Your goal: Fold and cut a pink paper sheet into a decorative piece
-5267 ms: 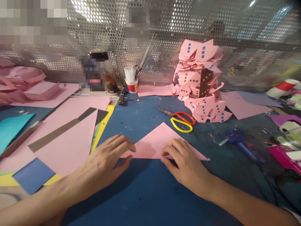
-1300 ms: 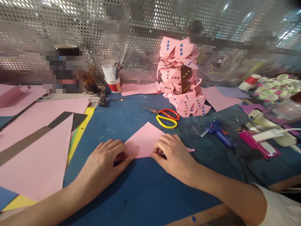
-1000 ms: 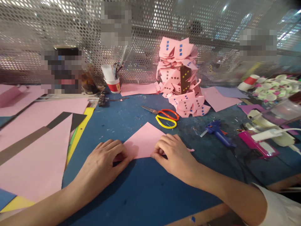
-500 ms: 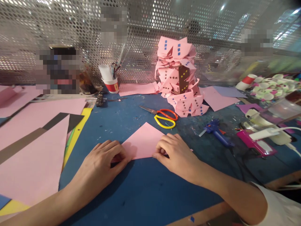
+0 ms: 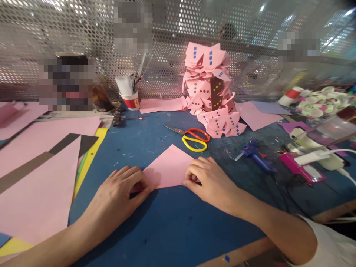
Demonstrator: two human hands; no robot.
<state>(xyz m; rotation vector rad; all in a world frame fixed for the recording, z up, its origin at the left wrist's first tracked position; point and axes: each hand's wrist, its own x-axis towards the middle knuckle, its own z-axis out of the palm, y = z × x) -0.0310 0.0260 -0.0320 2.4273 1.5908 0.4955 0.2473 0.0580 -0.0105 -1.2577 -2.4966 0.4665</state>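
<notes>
The left hand point(image 5: 122, 189) and the right hand point(image 5: 207, 181) are on a folded pink paper triangle point(image 5: 168, 167), which lies flat on the blue bench point(image 5: 167, 226) right in front of the person, its peak pointing away. The left hand is nearly closed, fingers curled and thumb tip against them, gripping the paper at the left end of its near edge; the corner there is hidden under the fingers. The right hand is curled much the same way, thumb and forefinger almost together on the near edge further right, and it covers the right corner.

Just beyond the peak lie scissors point(image 5: 185, 132) with one red and one yellow handle loop, blades toward the upper left. Past them stands a tall pink paper model point(image 5: 204, 92) dotted with small blue and brown squares. To the right is a blue glue gun point(image 5: 257, 155), and further over a magenta power strip point(image 5: 302, 170). On the left, a large pink sheet point(image 5: 41, 196) overlaps a brown strip point(image 5: 25, 172) and a yellow sheet point(image 5: 90, 157). At the back, a red and white paper cup point(image 5: 130, 101) stands near the perforated metal panel point(image 5: 167, 55)
</notes>
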